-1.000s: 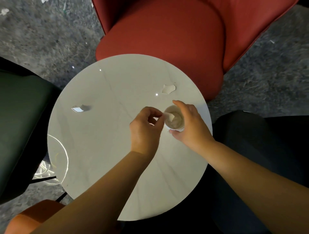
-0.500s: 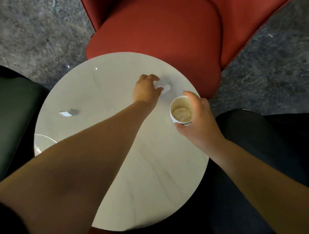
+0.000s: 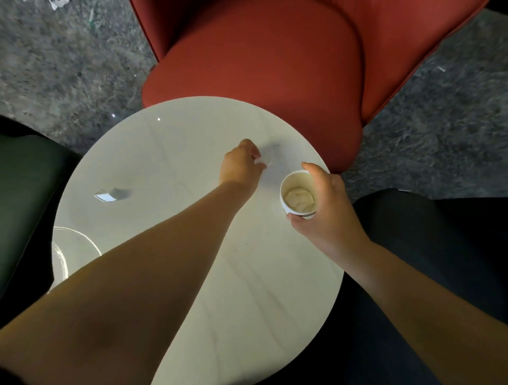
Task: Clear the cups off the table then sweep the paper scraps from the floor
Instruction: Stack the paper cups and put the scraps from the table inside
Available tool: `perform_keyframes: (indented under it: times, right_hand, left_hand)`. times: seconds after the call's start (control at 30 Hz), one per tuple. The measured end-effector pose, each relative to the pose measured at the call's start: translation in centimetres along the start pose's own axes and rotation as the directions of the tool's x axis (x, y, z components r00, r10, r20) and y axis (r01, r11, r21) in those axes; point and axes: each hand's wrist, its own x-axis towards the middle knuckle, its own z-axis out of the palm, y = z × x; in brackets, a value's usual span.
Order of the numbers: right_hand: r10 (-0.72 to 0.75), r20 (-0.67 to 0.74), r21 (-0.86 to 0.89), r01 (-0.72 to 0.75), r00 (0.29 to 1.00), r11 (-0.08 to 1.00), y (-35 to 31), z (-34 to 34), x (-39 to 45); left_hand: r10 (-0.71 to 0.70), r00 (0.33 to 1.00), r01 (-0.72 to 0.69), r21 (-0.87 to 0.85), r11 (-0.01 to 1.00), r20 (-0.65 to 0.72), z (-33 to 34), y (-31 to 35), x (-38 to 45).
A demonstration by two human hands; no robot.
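My right hand [image 3: 327, 211] grips a white paper cup [image 3: 298, 196] from its right side, over the right part of the round white table [image 3: 261, 288]. Crumpled paper lies inside the cup. My left hand [image 3: 240, 166] reaches across the table to its far side, fingers curled. It pinches a small white paper scrap [image 3: 266, 163], which is blurred and mostly hidden by the fingers. A second paper scrap [image 3: 105, 196] lies on the left part of the table.
A red armchair [image 3: 261, 68] stands close behind the table. A dark green seat [image 3: 24, 192] is on the left and a black seat [image 3: 439, 247] on the right. Small paper bits [image 3: 56, 3] lie on the grey carpet at the top left.
My left hand left the cup, reached to the scrap at the far side and closed its fingers on it. My right hand lifted the cup slightly to the right.
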Motion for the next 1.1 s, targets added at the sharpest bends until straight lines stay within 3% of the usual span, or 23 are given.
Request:
perform_keyframes:
  times: [0.17,0.27,0.4,0.47,0.6,0.7,0.8,0.93,1.1]
  right_hand:
    - [-0.018,0.043,0.008,0.018,0.999,1.000,-1.8,1.1,0.4]
    - [-0.044,0.061,0.011,0.043,0.997,0.999,-3.9,2.7,1.1]
    - [-0.095,0.106,-0.007,0.096,0.990,0.995,-6.6,4.9,1.9]
    - [-0.131,0.124,-0.022,0.135,0.984,0.991,-7.5,5.8,1.9]
    - [-0.154,0.151,-0.013,0.157,0.977,0.987,-8.6,7.0,1.3]
    - [-0.131,0.182,-0.003,0.134,0.975,0.991,-9.0,7.7,0.6]
    - [-0.124,0.211,0.002,0.126,0.970,0.992,-9.3,8.4,-0.1]
    - [-0.126,0.231,-0.005,0.130,0.965,0.991,-9.6,9.4,-1.1]
    - [-0.132,0.257,-0.007,0.138,0.957,0.990,-9.9,10.2,-1.9]
  left_hand:
    - [-0.110,0.981,0.026,-0.456,0.890,-0.160,-4.0,1.1,-3.9]
    - [-0.096,0.975,-0.027,-0.536,0.844,-0.200,-6.5,1.2,-7.0]
    - [-0.072,0.985,-0.013,-0.477,0.879,-0.160,-8.3,-0.3,-9.8]
    - [-0.097,0.974,-0.004,-0.444,0.896,-0.206,-9.2,-1.7,-10.0]
    - [-0.265,0.882,0.074,-0.439,0.895,-0.391,-11.4,-6.9,-8.7]
    - [-0.329,0.825,0.203,-0.301,0.932,-0.459,-13.1,-12.5,-7.6]
    - [-0.318,0.847,0.298,-0.114,0.948,-0.427,-14.4,-17.6,-6.8]
    - [-0.230,0.914,0.268,0.072,0.961,-0.334,-14.9,-20.4,-5.6]
    - [-0.214,0.927,0.251,0.084,0.964,-0.307,-14.3,-20.9,-5.2]
